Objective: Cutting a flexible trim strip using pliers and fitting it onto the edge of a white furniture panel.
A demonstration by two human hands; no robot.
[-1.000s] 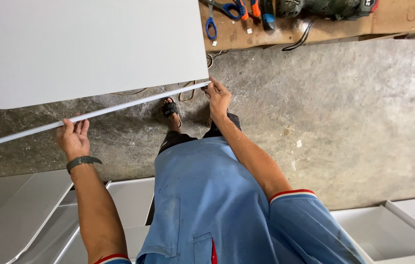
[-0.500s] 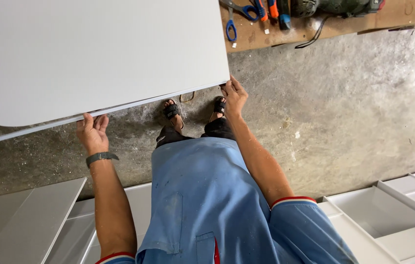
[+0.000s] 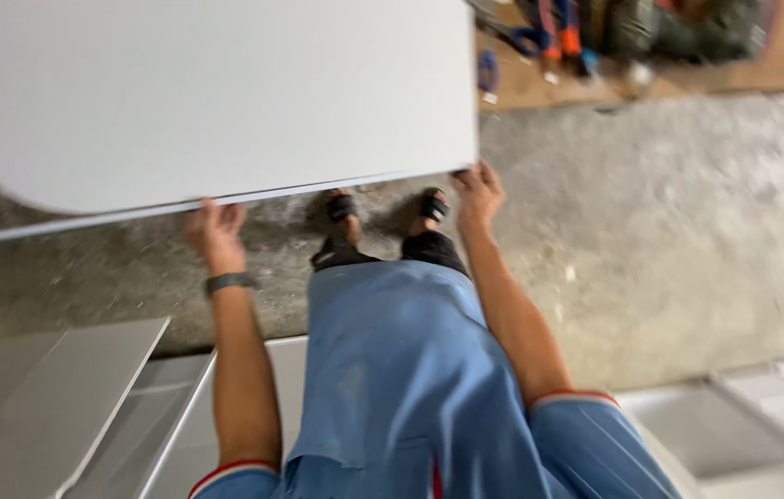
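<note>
A large white flat panel point(image 3: 216, 92) with a rounded corner fills the upper left of the head view. I hold it by its near edge. My left hand point(image 3: 214, 231), with a dark band on the wrist, grips the edge near its middle. My right hand point(image 3: 477, 192) grips the panel's near right corner. Below the panel I see my feet in black sandals point(image 3: 382, 208) on the concrete floor point(image 3: 669, 240). The picture is blurred by motion.
Stacked white panels point(image 3: 59, 407) lie on the floor at lower left, and white tray-like parts point(image 3: 743, 425) lie at lower right. A brown board point(image 3: 650, 55) at the top right carries hand tools with blue and orange handles and a dark bag.
The panel has shifted right across the view and now covers more of it. Both hands moved right with it, still on its near edge. The white parts at lower right have come further into view.
</note>
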